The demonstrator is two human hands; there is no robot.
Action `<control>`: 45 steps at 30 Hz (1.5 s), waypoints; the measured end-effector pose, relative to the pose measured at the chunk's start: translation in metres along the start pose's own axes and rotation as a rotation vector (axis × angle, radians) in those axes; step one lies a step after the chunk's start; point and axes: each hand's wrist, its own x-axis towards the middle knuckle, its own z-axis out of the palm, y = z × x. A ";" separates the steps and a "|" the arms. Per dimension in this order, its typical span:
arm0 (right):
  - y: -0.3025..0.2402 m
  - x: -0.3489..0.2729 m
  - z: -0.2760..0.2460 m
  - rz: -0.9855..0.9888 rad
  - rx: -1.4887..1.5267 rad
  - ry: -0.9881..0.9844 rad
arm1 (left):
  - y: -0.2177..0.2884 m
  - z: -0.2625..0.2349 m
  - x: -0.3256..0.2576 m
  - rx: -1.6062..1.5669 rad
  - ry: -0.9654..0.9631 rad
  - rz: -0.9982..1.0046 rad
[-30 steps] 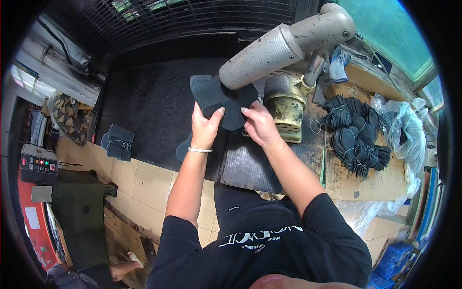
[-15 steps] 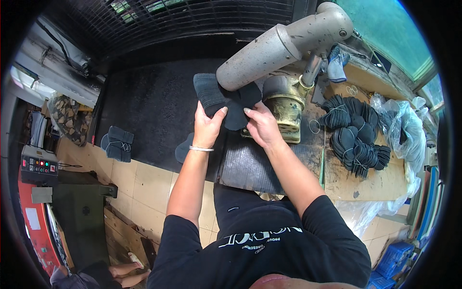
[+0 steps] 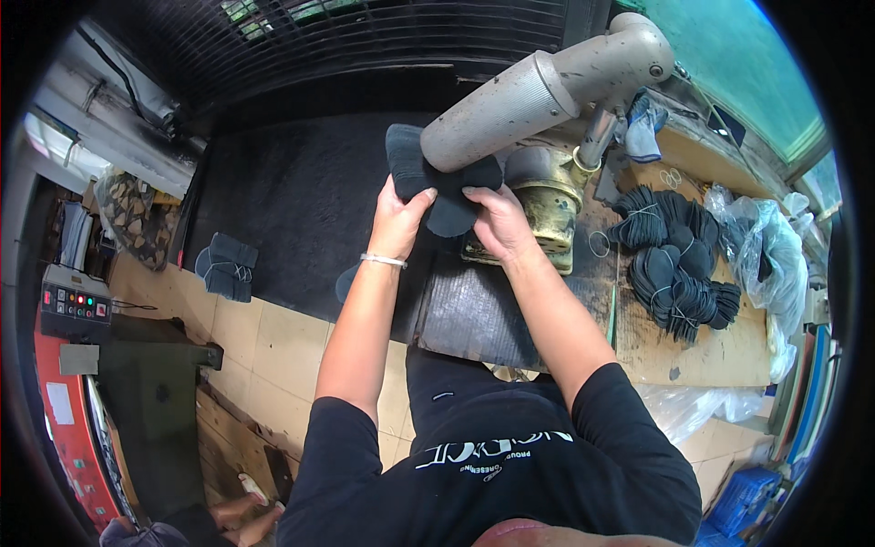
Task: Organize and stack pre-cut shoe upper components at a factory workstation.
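Observation:
Both hands hold a stack of flat black sole-shaped pieces just under the grey tube-like arm of a machine. My left hand grips the stack's left lower edge, thumb on top. My right hand pinches its right side, next to the brass-coloured machine base. The upper right of the stack is hidden behind the machine arm.
Tied bundles of black pieces lie on the wooden bench at right, beside clear plastic bags. Another black bundle lies on the dark floor mat at left. A control box with coloured buttons stands far left.
Both hands have lifted the black stack slightly up and toward the machine arm; the stack now sits higher against it.

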 end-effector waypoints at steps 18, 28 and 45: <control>0.004 -0.040 0.007 -0.069 -0.057 -0.017 | -0.004 0.007 -0.030 -0.022 0.013 -0.008; 0.002 -0.052 0.013 -0.073 -0.100 0.027 | -0.004 0.001 -0.038 -0.010 -0.038 0.003; 0.000 -0.036 0.011 -0.196 -0.239 0.083 | -0.002 0.012 -0.012 -0.056 -0.020 -0.011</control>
